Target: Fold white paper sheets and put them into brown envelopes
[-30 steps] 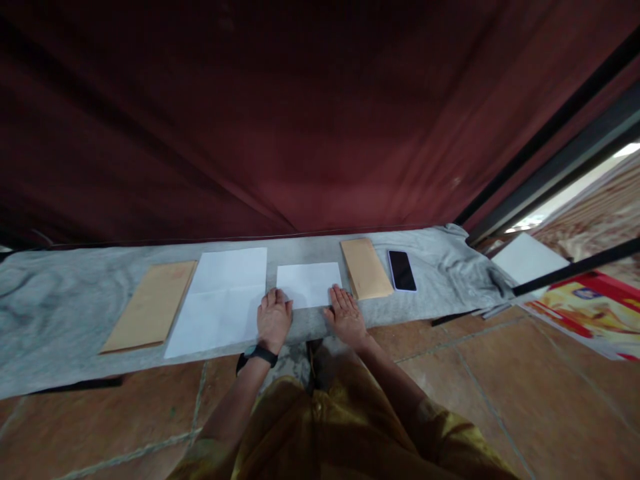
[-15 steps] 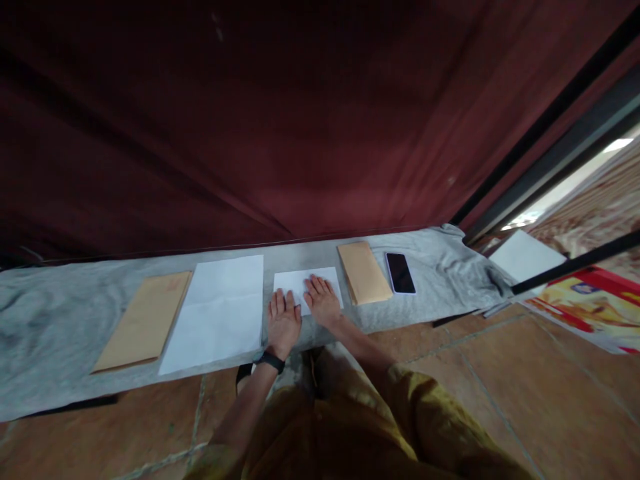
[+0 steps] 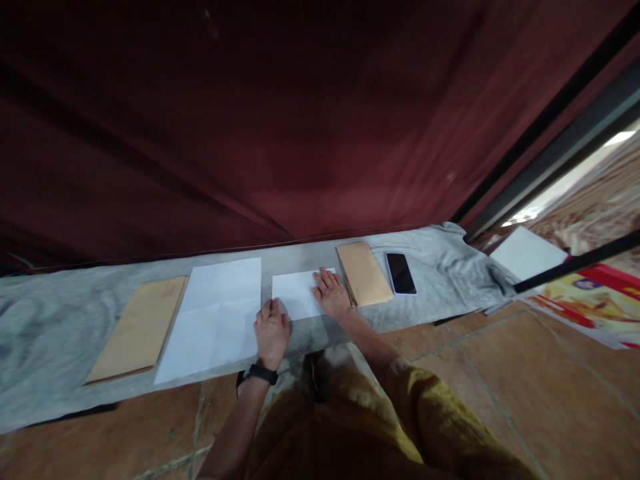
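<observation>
A small white sheet of paper [image 3: 296,293], apparently folded, lies flat on the grey cloth [image 3: 305,253] in front of me. My left hand [image 3: 271,333], a dark band on its wrist, is at the paper's near left corner and covers it. Its fingers are bent and close together at that corner; the thumb's grip is hidden. Flat on the right part of the paper rests my right hand [image 3: 333,295], fingers stretched out. Left of my left hand is a larger white sheet [image 3: 213,320] with a faint crease. Just right of my right hand lies a brown envelope [image 3: 364,272].
Another brown envelope [image 3: 137,330] lies at the far left of the cloth-covered surface. A phone [image 3: 401,274] with a dark screen lies on the right. Behind stands a dark red curtain [image 3: 310,147]. At the right are a black bar [image 3: 610,253] and a red-and-yellow box [image 3: 595,297].
My left hand has slid left and nearer to me, its fingers drawing together at the paper's corner. My right hand has shifted right across the paper, still flat.
</observation>
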Motion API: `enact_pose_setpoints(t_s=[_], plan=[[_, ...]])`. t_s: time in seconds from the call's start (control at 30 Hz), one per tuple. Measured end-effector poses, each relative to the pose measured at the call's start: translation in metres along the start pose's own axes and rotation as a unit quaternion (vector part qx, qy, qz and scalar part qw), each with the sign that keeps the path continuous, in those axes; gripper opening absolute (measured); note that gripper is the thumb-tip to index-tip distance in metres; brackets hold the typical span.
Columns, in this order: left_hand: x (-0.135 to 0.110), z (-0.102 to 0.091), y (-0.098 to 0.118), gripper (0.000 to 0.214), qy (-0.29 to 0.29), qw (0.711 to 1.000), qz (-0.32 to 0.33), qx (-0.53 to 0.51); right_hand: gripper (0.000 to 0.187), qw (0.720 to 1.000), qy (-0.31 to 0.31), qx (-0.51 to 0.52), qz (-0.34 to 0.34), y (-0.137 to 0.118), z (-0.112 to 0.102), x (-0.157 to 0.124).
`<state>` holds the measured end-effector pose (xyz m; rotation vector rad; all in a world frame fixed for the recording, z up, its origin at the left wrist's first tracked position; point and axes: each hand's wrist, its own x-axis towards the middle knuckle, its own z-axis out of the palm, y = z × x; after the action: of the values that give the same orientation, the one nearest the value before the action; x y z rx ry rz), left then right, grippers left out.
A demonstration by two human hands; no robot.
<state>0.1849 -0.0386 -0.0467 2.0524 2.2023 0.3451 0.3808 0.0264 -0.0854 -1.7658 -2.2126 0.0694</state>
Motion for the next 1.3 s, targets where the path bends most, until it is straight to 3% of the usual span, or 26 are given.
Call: enact_pose_setpoints(t_s=[0.27,0.53,0.83,1.03,1.3], plan=[[0.004,0.005,-0.011,0.053,0.027,0.999,-0.004,-0.042,0.053,1.0,0.005,0.016,0.001,-0.001,-0.002,-0.001],[0.021,-0.011,-0.014,0.052,-0.073,0.986,-0.092,-0.115,0.053,0.999,0.017,0.032,0.013,-0.016,-0.007,-0.01],[0.029,-0.003,-0.022,0.04,-0.091,0.965,-0.148,-0.194,0.049,0.998,0.005,0.048,-0.04,-0.049,-0.006,-0.039],[0.028,-0.003,-0.02,0.024,-0.078,0.968,-0.147,-0.188,0.049,0.998,-0.004,0.047,-0.033,-0.05,-0.006,-0.038],[0.026,-0.01,-0.002,0.024,-0.046,0.969,-0.146,-0.193,0.049,0.998,-0.007,0.053,-0.037,-0.049,-0.005,-0.041]])
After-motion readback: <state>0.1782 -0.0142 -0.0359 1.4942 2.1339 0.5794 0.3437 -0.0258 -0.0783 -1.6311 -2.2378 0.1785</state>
